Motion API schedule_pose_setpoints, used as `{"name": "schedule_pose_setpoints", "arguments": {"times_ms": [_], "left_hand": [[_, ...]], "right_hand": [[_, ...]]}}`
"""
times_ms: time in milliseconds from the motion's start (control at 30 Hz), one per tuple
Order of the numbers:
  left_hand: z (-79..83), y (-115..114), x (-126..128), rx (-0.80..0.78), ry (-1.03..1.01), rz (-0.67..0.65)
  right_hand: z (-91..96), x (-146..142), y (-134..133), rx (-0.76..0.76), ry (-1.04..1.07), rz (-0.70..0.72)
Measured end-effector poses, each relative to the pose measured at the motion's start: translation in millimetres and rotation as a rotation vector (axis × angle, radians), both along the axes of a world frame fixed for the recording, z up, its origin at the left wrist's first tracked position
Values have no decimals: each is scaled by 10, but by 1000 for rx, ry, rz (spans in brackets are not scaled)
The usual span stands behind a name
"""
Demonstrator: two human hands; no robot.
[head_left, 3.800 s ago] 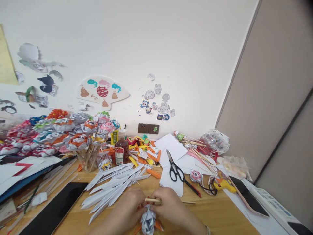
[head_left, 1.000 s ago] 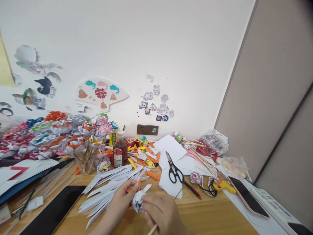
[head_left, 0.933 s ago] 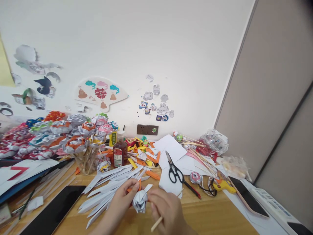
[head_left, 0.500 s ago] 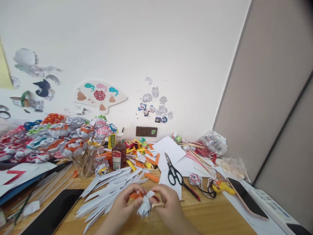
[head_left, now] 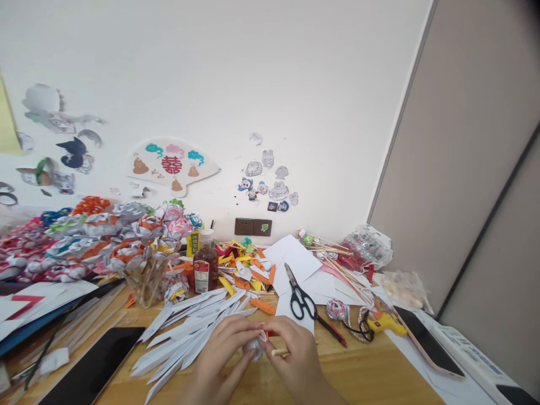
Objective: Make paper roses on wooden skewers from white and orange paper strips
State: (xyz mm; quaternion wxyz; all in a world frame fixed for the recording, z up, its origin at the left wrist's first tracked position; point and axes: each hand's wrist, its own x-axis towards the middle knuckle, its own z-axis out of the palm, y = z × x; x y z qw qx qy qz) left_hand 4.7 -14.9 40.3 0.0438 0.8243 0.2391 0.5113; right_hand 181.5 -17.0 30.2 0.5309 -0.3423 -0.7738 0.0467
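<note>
Between my hands, low in the middle of the head view, is a small white and orange folded-paper flower [head_left: 254,347]. My left hand [head_left: 223,355] is closed on its left side, fingers reaching over the top. My right hand [head_left: 295,351] pinches the other side and also holds a thin wooden stick [head_left: 280,352], whose blunt end pokes out leftward. Fingers hide much of the flower, and where the stick meets it cannot be seen. Long folded white paper strips [head_left: 181,337] lie fanned out beside my left hand. Black-handled scissors [head_left: 302,301] rest beyond my right hand.
Many paper flowers [head_left: 97,236] crowd the left back, near a cup of sticks [head_left: 145,284] and a bottle [head_left: 205,264]. A dark tablet or phone [head_left: 95,365] lies front left. At right are a yellow glue gun [head_left: 386,322], a phone [head_left: 428,340] and white paper sheets [head_left: 301,270].
The paper flower has turned in my hands, and its orange part now shows on the right. My left fingers have moved over its top, covering more of it.
</note>
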Motion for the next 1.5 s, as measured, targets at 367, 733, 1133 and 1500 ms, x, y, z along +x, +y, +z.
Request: {"name": "schedule_pose_setpoints", "arguments": {"times_ms": [367,733,1133,1500], "left_hand": [[-31,-24,19,-196,-130,-64],[-38,-3,-1,-278,-97,-100],[-61,143,12,-916,-89,-126],[-330,248,25,-1067,-66,-132]], "right_hand": [[33,-57,-40,53,-31,16],[2,-63,-46,51,-13,29],[-33,-64,2,-466,-5,-56],[-78,-42,59,-597,-118,-47]]}}
